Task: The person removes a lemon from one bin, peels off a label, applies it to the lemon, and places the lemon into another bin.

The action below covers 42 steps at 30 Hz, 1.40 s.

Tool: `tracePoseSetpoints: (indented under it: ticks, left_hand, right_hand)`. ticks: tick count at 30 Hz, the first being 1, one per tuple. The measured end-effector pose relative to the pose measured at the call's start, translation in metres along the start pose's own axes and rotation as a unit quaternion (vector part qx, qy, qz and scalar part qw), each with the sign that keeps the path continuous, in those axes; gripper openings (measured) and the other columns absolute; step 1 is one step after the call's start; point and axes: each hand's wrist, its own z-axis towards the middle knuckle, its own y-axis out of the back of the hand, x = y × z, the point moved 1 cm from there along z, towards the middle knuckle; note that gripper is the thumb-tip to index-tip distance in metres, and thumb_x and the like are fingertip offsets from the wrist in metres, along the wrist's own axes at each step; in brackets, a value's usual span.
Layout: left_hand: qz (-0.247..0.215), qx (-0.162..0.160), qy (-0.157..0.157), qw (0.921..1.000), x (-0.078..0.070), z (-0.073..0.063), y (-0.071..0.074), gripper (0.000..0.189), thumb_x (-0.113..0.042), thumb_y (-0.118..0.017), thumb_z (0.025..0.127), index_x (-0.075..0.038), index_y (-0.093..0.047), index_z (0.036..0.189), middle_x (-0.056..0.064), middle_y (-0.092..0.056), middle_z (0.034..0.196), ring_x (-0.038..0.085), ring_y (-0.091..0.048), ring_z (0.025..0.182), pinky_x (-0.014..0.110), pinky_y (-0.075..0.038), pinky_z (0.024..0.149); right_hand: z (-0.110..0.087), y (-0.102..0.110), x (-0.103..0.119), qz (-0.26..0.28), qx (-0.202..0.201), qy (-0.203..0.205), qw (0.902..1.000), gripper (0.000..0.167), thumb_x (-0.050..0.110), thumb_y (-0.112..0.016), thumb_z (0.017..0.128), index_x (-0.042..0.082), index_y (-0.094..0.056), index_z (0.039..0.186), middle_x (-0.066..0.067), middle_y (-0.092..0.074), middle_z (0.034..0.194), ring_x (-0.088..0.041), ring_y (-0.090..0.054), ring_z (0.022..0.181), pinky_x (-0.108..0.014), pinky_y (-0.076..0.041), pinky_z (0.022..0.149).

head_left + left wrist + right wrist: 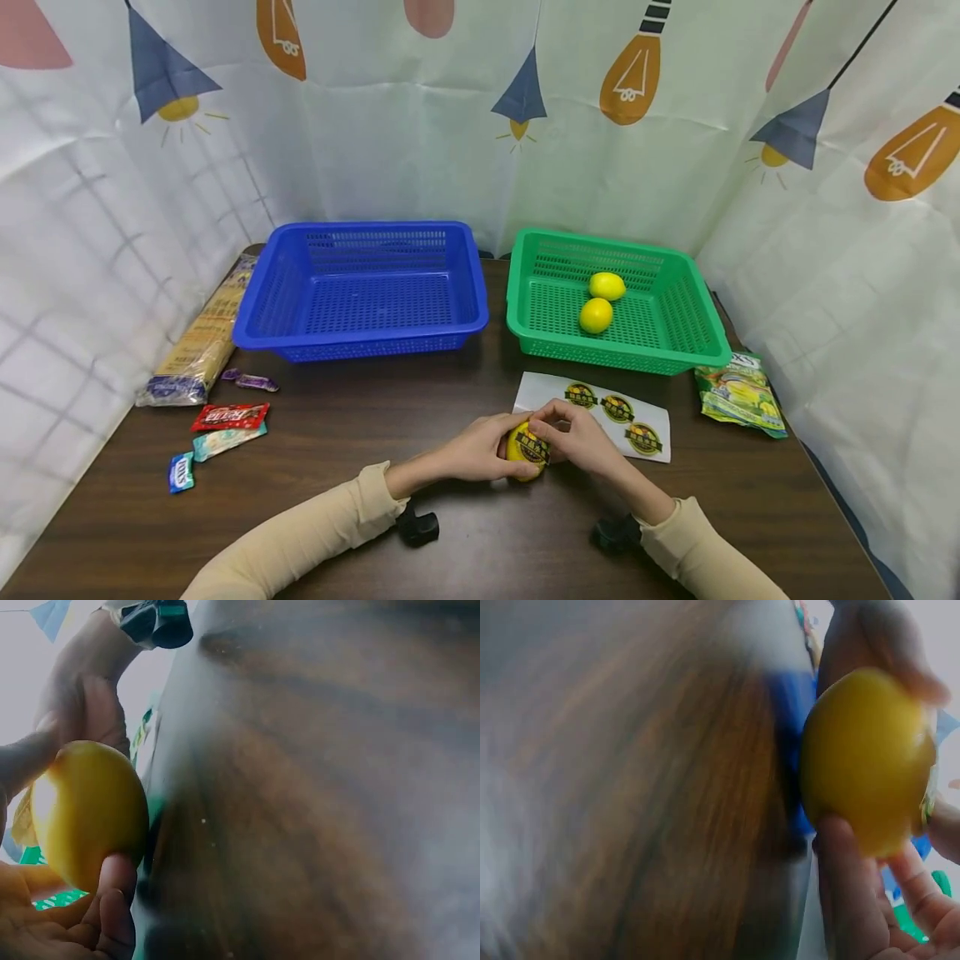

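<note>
In the head view a yellow lemon (517, 450) is held low over the table, with a round black-and-yellow sticker (532, 447) against its near side. My left hand (472, 450) grips the lemon from the left, thumb along its lower side. The thumb and index finger of my right hand (581, 442) pinch at the sticker's upper edge. The left wrist view shows the lemon (90, 814) between both hands. In the right wrist view the sticker (928, 799) shows edge-on beside the lemon (866, 761), and right-hand fingers (844, 877) touch the fruit from below.
Behind the hands lies a white sticker sheet (540, 388) with three stickers. A green basket (615, 354) holds two lemons (596, 316); a blue basket (367, 340) stands left of it. Candies (231, 417) and a long package (198, 342) lie left, a green bag (741, 392) right.
</note>
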Motion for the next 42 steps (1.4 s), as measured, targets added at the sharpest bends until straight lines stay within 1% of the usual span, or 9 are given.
tracePoseSetpoints:
  ticks: [5,12,20,27,33,36,38,40,42]
  left_hand:
    - [0.021,-0.001,-0.013,0.9997,-0.001,-0.002,0.0,0.084,-0.046,-0.083,0.076,-0.017,-0.047,0.146,-0.001,-0.065,0.126,0.008,-0.06,0.102,0.02,-0.05,0.087]
    - [0.05,-0.044,-0.029,0.9973,0.001,-0.003,0.008,0.072,-0.043,-0.087,0.068,-0.016,-0.062,0.13,-0.003,-0.071,0.11,0.004,-0.062,0.091,0.016,-0.051,0.079]
    - [0.023,0.009,-0.049,0.9985,-0.003,-0.009,0.044,0.071,-0.042,-0.088,0.069,-0.017,-0.062,0.13,-0.008,-0.07,0.099,0.0,-0.059,0.074,0.015,-0.053,0.065]
    - [0.029,0.024,-0.103,0.994,-0.026,-0.017,0.112,0.075,-0.04,-0.088,0.07,-0.017,-0.059,0.135,-0.006,-0.07,0.103,0.003,-0.06,0.079,0.025,-0.057,0.067]
    - [0.042,-0.015,-0.069,0.9967,-0.033,0.0,0.195,0.076,-0.035,-0.089,0.072,-0.02,-0.056,0.139,-0.002,-0.069,0.112,0.01,-0.068,0.088,0.027,-0.059,0.075]
    - [0.041,-0.047,-0.025,0.9977,-0.021,0.018,0.235,0.076,-0.031,-0.087,0.076,-0.024,-0.051,0.143,0.002,-0.067,0.12,0.016,-0.068,0.094,0.027,-0.059,0.08]
    - [0.042,-0.067,0.009,0.9968,-0.005,0.033,0.257,0.077,-0.031,-0.085,0.078,-0.024,-0.048,0.145,0.003,-0.065,0.126,0.019,-0.068,0.099,0.028,-0.058,0.084]
    - [0.042,-0.077,0.045,0.9951,0.015,0.047,0.272,0.078,-0.031,-0.083,0.08,-0.023,-0.045,0.148,0.006,-0.062,0.133,0.024,-0.067,0.105,0.033,-0.056,0.09]
    - [0.047,-0.08,0.084,0.9921,0.036,0.058,0.281,0.08,-0.031,-0.082,0.081,-0.02,-0.043,0.15,0.009,-0.054,0.144,0.029,-0.063,0.116,0.042,-0.052,0.099]
  right_hand:
    - [0.0,0.001,0.006,-0.053,-0.008,0.014,0.9985,0.03,0.032,-0.067,0.095,0.004,-0.064,0.106,-0.02,-0.066,0.109,-0.014,-0.069,0.082,-0.03,-0.062,0.063]
    - [0.01,0.005,0.012,-0.092,-0.039,0.038,0.9943,0.033,0.035,-0.059,0.1,0.004,-0.067,0.108,-0.016,-0.071,0.105,-0.018,-0.072,0.091,-0.027,-0.062,0.073]
    - [0.03,0.01,0.031,-0.12,-0.072,0.082,0.9867,0.043,0.037,-0.059,0.1,0.008,-0.063,0.131,-0.013,-0.069,0.129,-0.026,-0.073,0.105,-0.04,-0.06,0.091]
    - [0.056,0.007,0.068,-0.149,-0.088,0.118,0.9779,0.044,0.037,-0.062,0.098,0.012,-0.062,0.134,-0.008,-0.068,0.132,-0.024,-0.069,0.117,-0.041,-0.058,0.095]
    - [0.087,0.0,0.098,-0.193,-0.112,0.126,0.9667,0.048,0.036,-0.062,0.098,0.009,-0.058,0.139,-0.01,-0.068,0.132,-0.025,-0.07,0.116,-0.04,-0.059,0.092]
    - [0.101,-0.005,0.111,-0.23,-0.111,0.118,0.9595,0.041,0.035,-0.061,0.099,0.008,-0.064,0.13,-0.013,-0.075,0.11,-0.024,-0.074,0.093,-0.033,-0.06,0.076]
    - [0.111,-0.01,0.116,-0.254,-0.119,0.119,0.9523,0.036,0.034,-0.06,0.099,0.007,-0.067,0.121,-0.012,-0.073,0.088,-0.021,-0.068,0.072,-0.027,-0.053,0.061]
    - [0.119,-0.015,0.118,-0.267,-0.133,0.116,0.9474,0.03,0.032,-0.06,0.099,0.006,-0.068,0.11,-0.009,-0.064,0.071,-0.018,-0.057,0.057,-0.023,-0.041,0.051]
    - [0.126,-0.019,0.118,-0.272,-0.156,0.112,0.9429,0.028,0.03,-0.061,0.099,0.004,-0.069,0.105,-0.006,-0.061,0.067,-0.014,-0.052,0.051,-0.021,-0.038,0.047]
